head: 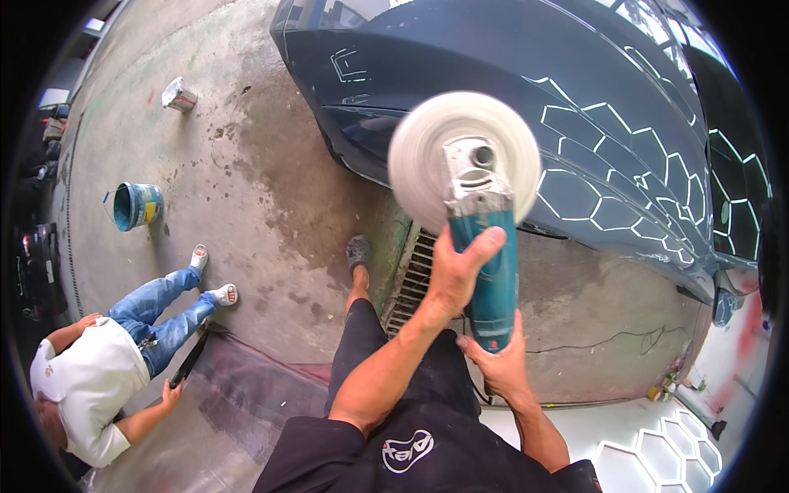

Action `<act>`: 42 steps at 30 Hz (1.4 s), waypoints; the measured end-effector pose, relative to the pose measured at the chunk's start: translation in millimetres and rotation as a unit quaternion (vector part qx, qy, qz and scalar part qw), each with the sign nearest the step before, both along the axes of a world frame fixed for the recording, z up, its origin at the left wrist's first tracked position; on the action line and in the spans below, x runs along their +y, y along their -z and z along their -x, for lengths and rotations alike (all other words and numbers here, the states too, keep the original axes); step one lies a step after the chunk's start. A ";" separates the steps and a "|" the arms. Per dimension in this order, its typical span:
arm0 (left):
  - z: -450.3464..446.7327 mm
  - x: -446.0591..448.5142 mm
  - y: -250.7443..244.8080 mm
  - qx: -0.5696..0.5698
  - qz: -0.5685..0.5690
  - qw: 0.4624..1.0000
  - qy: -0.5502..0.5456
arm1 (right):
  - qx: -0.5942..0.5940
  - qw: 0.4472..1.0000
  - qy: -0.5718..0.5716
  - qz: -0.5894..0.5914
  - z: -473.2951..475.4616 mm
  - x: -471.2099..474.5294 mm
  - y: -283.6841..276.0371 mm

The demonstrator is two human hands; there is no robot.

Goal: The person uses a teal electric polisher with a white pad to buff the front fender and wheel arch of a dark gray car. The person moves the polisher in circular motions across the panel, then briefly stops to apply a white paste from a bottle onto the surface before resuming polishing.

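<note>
My left hand (453, 277) grips the teal body of a rotary polisher (496, 277) just behind its metal gear head, with the thumb along the top. My right hand (502, 366) holds the rear end of the same tool from beneath. The round white polishing pad (416, 172) looks blurred, as if spinning. It overlaps the front corner of a glossy dark grey car (444, 61) in view; I cannot tell whether it touches the paint. Bright hexagonal light reflections spread over the bodywork to the right of the pad. The pad hides part of the car's front edge.
A floor drain grate (410, 277) runs beside my feet. A black power cable (592, 345) trails over the concrete at right. A blue bucket (138, 206) and a white tub (179, 95) stand at left. Another person (98, 382) in jeans holds a dark object near plastic sheeting (246, 394).
</note>
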State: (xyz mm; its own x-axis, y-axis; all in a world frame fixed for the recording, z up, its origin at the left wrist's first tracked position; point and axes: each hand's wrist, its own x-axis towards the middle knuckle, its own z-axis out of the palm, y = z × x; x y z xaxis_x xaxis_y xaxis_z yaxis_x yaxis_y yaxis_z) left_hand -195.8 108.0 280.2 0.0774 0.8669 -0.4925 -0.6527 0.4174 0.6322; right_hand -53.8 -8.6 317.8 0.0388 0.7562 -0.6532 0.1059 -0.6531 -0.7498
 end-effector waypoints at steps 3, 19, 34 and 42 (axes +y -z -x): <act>56.3 10.6 21.0 -0.005 0.024 1.000 -0.017 | 0.019 0.999 -0.022 -0.028 60.2 27.7 -5.3; 254.0 101.5 93.0 -0.057 0.012 0.991 -0.119 | -0.110 0.954 -0.272 0.055 234.8 172.4 45.7; 36.9 77.1 -10.0 0.000 -0.019 1.000 -0.022 | -0.054 0.995 -0.049 -0.067 32.0 74.4 -5.9; 7.6 78.1 -19.8 -0.004 -0.054 0.999 -0.001 | -0.023 0.999 0.035 -0.022 30.9 62.6 -27.8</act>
